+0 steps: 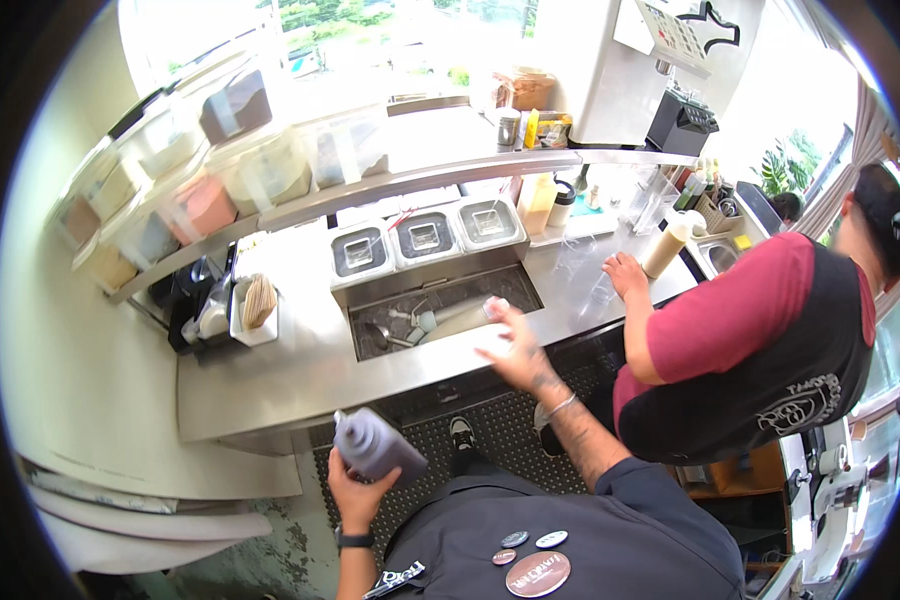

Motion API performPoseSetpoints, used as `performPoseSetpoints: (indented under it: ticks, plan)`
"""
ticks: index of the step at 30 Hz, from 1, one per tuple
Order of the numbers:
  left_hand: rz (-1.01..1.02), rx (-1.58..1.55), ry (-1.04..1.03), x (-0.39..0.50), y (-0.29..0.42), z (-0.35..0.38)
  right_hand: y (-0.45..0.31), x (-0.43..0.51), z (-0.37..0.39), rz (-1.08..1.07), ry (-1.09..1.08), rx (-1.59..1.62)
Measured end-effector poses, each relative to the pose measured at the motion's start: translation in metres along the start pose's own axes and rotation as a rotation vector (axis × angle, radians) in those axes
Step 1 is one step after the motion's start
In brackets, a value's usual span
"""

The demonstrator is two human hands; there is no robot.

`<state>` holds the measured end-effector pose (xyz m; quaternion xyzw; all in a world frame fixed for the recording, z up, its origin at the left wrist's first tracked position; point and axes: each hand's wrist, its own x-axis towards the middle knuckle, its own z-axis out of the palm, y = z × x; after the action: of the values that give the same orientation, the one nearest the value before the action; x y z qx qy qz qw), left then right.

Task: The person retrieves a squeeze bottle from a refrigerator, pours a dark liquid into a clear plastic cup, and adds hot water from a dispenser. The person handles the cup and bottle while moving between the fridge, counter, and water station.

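My left hand [360,487] holds a plastic bottle [379,450] of purplish-grey contents, tilted, in front of the steel counter. Over the counter's front edge, my right hand [516,349] has its fingers spread near the white cap of a pale squeeze bottle [457,321]; whether they touch it is unclear. That bottle lies in a recessed steel well [510,289], beside a metal ladle [377,337] and other utensils. Behind the well stand several lidded containers [422,236] in a row.
At the right a co-worker [757,337] rests a hand on the counter beside a tan pump bottle [666,247]. A white bin [255,311] holds brown paper items at the left. Storage boxes [259,172] line the shelf [420,180]. A black perforated mat [427,435] covers the floor.
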<state>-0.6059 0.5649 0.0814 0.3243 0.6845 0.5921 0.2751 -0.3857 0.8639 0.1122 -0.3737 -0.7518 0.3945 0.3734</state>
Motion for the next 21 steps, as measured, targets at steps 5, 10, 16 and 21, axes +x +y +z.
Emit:
performPoseSetpoints:
  ticks: [5,10,16,21]
  plan:
    - [-0.005,-0.05,0.033,0.062,0.009,-0.087,0.129,0.134,-0.099,0.056,0.383,-0.507]
    - [0.134,0.182,0.274,0.126,0.021,-0.083,0.217,0.213,-0.165,0.566,0.219,-0.952]
    - [-0.021,0.052,0.458,0.127,0.009,-0.087,0.203,0.226,-0.152,0.572,0.108,-0.863]
    - [0.038,0.107,0.254,0.149,0.009,-0.096,0.097,0.194,-0.023,-0.026,-0.223,-0.547]
